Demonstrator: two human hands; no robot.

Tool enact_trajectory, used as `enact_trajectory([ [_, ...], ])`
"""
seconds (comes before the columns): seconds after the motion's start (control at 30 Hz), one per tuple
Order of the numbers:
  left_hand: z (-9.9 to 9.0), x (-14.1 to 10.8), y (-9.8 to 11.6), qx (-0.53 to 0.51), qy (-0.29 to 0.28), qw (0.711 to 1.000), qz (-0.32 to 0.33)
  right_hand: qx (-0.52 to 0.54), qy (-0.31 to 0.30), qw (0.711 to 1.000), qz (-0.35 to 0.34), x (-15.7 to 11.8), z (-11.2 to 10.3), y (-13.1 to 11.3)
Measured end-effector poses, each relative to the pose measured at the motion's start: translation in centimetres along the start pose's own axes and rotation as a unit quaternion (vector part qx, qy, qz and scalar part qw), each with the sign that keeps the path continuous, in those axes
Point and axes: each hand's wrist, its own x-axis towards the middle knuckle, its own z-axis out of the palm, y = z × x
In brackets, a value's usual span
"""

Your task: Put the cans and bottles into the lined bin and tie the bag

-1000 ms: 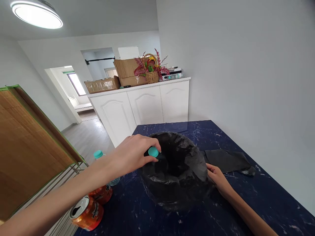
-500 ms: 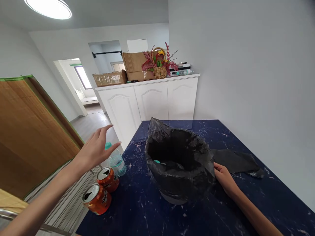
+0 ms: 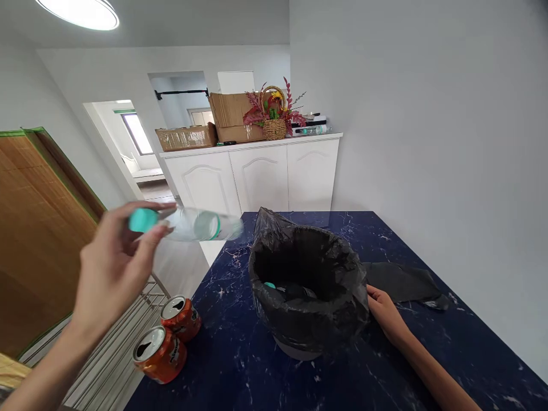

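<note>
I have the left hand (image 3: 112, 260) clamped on a clear bottle (image 3: 182, 224), thumb and fingers closed around its teal cap end; the bottle lies nearly level in the air, blurred, its base pointing toward the bin (image 3: 295, 349). The right hand (image 3: 387, 311) touches the bin's right side, but the black bag (image 3: 308, 322) hides its fingertips, so I cannot tell whether they are pinched together or only resting there. The bag lines the bin and folds over its rim, with a loose peak standing up at the far left; the mouth is wide open. Down inside I can make out a teal cap (image 3: 269, 285) and something clear beside it, partly hidden by the near rim. Near the left edge of the table (image 3: 240, 354), two orange cans (image 3: 161, 355) stand upright close together, their tops opened; I cannot see what is inside them. Past that edge and lower down is a metal rack (image 3: 96, 357), and the bottle hangs around the table's far left corner, well above the floor. A stretch of blue tabletop separates cans from bin. On the right, a flat black sheet (image 3: 398, 281) lies just beyond the right hand, between the bin and the wall (image 3: 449, 142).
</note>
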Motion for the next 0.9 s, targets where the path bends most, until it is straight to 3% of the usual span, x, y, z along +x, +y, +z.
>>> enact_trajectory([
  [0.03,-0.3,0.2,1.5,-0.054,0.037,0.997,0.026,0.001,0.000,1.000,-0.001,0.0,0.0,0.0],
  [0.1,-0.2,0.5,3.9,-0.135,0.024,0.988,0.073,0.004,0.001,1.000,-0.003,0.1,0.1,0.0],
  [0.23,2.4,0.1,6.6,-0.206,-0.168,0.954,0.137,0.008,0.003,1.000,-0.005,0.2,0.1,0.0],
  [0.4,6.0,-1.7,8.5,-0.164,-0.399,0.880,0.197,0.008,0.002,1.000,-0.003,0.0,0.1,-0.1],
  [0.5,6.1,-2.6,8.4,-0.137,-0.460,0.847,0.230,0.004,0.002,1.000,-0.001,0.0,0.0,-0.1],
  [0.57,5.3,-3.0,7.6,-0.118,-0.426,0.869,0.224,0.001,0.003,1.000,0.001,0.0,-0.1,-0.1],
  [0.63,4.2,-3.1,6.1,-0.097,-0.357,0.908,0.196,-0.004,0.004,1.000,0.002,0.1,-0.1,0.0],
  [0.77,2.2,-3.0,0.8,-0.002,-0.239,0.968,0.080,-0.016,0.005,1.000,0.008,0.1,-0.2,0.2],
  [0.9,1.5,-4.0,-6.9,0.161,-0.269,0.950,-0.001,-0.025,0.006,1.000,0.012,0.2,-0.2,0.4],
])
